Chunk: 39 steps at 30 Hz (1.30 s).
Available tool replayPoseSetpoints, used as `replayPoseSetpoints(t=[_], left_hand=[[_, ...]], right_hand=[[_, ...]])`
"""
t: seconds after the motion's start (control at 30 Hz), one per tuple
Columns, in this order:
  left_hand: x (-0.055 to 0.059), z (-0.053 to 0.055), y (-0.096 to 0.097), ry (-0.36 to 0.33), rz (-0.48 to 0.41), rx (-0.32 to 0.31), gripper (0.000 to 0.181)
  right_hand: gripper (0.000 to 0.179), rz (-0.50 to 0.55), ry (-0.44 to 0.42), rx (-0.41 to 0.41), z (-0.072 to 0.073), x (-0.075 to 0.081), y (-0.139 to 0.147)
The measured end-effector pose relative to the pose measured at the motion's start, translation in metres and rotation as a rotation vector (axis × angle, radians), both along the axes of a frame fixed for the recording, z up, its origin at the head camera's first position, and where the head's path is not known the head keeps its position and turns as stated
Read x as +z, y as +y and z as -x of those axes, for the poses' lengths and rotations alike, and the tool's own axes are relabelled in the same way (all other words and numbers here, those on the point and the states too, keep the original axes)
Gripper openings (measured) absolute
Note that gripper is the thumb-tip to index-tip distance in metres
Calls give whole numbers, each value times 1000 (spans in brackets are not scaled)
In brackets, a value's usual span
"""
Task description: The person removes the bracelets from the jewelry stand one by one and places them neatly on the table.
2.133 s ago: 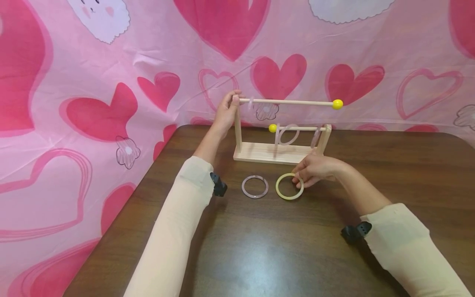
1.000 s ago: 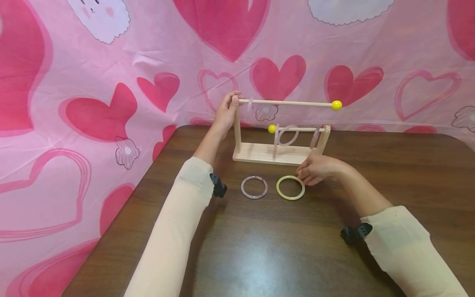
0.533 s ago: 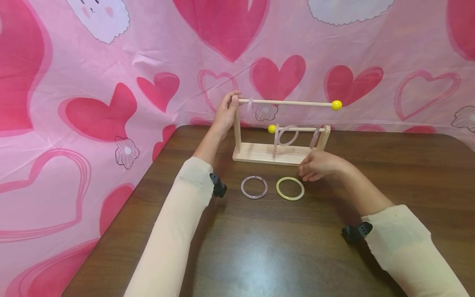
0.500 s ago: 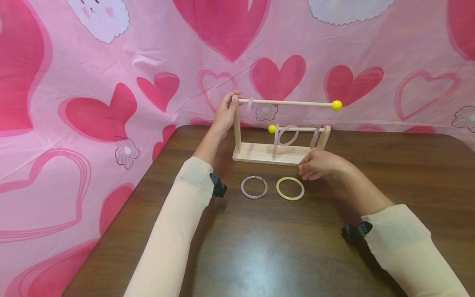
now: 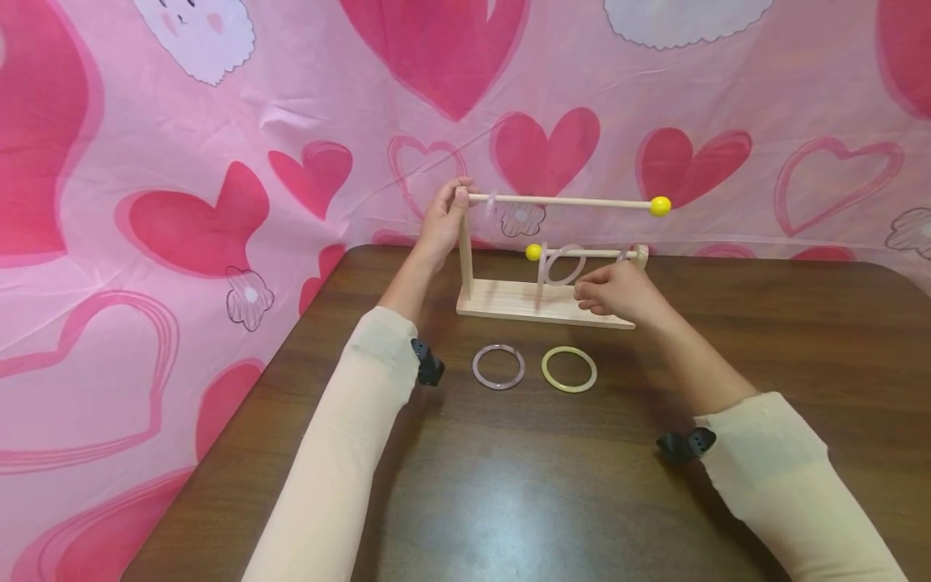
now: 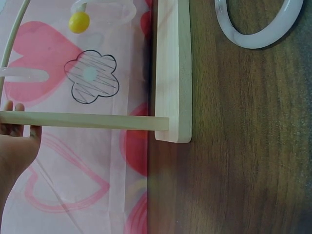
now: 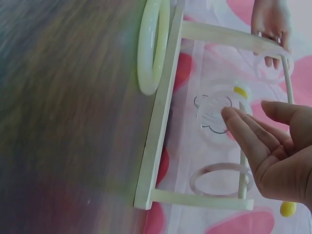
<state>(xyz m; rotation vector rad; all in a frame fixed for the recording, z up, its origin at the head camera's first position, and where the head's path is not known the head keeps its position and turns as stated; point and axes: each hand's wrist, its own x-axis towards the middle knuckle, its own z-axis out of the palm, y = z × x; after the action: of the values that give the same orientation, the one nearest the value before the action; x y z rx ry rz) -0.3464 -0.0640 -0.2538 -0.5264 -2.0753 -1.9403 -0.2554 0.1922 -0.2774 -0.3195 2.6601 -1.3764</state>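
A wooden bangle stand (image 5: 509, 297) has a long upper rod and a shorter lower rod, each ending in a yellow ball. My left hand (image 5: 441, 222) holds the top of its left post (image 6: 87, 120), with fingers behind. My right hand (image 5: 618, 289), thumb apart from the fingers and nothing between them, hovers before the lower rod (image 5: 600, 253). Two pale bangles (image 5: 566, 267) hang near that rod's ball end. A third bangle (image 7: 217, 168) hangs by the right post, partly hidden by my hand in the head view. One pale bangle (image 5: 490, 208) hangs on the upper rod.
On the brown table (image 5: 465, 485), in front of the stand, a lilac bangle (image 5: 476, 372) and a yellow-green bangle (image 5: 545, 376) lie flat side by side. Behind the table hangs a pink heart-print cloth (image 5: 305, 97).
My right hand has let go of the yellow-green bangle, which now lies flat, and has risen toward the lower rod. The left hand has stayed on the post.
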Motion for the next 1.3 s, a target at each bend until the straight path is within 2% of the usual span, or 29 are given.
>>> replayPoseSetpoints(t=[0.17, 0.37, 0.73, 1.03, 1.2, 1.3], left_hand=[[-1, 0, 1, 9, -8, -7, 37], [-1, 1, 0, 8, -16, -2, 36], [-1, 0, 0, 3, -9, 3, 38], [0, 0, 0, -23, -16, 9, 37], [-1, 1, 0, -34, -24, 6, 37], [-1, 1, 0, -30, -25, 3, 36]], right_hand=[[37, 58, 66, -39, 2, 4, -10], [36, 81, 137, -35, 7, 11, -28], [36, 172, 109, -60, 17, 18, -51], [32, 170, 159, -64, 22, 23, -69], [32, 131, 198, -79, 24, 28, -78], [32, 73, 226, -109, 26, 32, -85]])
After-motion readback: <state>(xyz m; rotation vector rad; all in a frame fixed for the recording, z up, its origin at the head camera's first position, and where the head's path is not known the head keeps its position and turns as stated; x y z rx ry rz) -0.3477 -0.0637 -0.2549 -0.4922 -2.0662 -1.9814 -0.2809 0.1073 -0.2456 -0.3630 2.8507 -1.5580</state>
